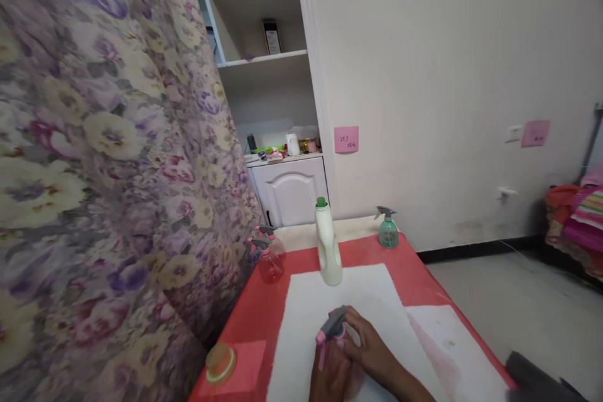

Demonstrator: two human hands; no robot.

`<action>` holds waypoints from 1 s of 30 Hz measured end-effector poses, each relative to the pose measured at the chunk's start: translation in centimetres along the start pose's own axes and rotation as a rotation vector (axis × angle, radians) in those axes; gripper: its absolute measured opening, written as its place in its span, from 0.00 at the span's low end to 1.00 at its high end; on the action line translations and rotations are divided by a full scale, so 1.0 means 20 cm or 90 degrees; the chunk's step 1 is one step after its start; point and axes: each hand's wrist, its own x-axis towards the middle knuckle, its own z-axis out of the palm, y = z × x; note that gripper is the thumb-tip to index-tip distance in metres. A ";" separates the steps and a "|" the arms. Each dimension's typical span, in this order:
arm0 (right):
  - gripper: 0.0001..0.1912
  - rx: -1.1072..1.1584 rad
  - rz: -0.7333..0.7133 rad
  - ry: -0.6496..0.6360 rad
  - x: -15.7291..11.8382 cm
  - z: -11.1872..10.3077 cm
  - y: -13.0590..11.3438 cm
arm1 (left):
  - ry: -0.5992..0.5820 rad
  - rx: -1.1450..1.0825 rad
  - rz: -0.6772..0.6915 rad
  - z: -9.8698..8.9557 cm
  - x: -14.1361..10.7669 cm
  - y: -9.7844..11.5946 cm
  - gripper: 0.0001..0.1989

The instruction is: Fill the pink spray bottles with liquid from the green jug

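Both hands are on a spray bottle (335,325) with a grey head and pink nozzle and trigger, above the white sheet (301,326). My left hand (326,377) is closed round its pinkish see-through body, most of which is hidden. At the neck, just under the grey head, my right hand (370,348) has its thumb and fingers closed. Beyond the hands, a pale bottle (328,248) with a green cap and side handle stands upright at the sheet's far edge.
Two pink spray bottles, the nearer one (271,267) plainest, stand at the back left. A green spray bottle (388,233) stands back right. A round brownish lid-like thing (220,361) lies front left. A floral curtain (117,157) hangs left of the red-covered table (242,320).
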 end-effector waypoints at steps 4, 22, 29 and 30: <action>0.14 0.015 0.034 0.094 -0.01 0.03 0.08 | 0.061 0.026 0.017 -0.02 -0.01 0.04 0.21; 0.10 0.056 0.063 0.039 0.02 -0.01 0.10 | -0.088 0.005 0.111 0.01 0.03 0.03 0.22; 0.17 0.079 0.086 -0.094 0.05 -0.08 0.03 | -0.098 -0.008 0.119 0.01 0.03 0.03 0.23; 0.20 0.094 0.093 -0.064 0.04 -0.08 0.06 | -0.096 -0.013 0.115 0.01 0.03 0.03 0.23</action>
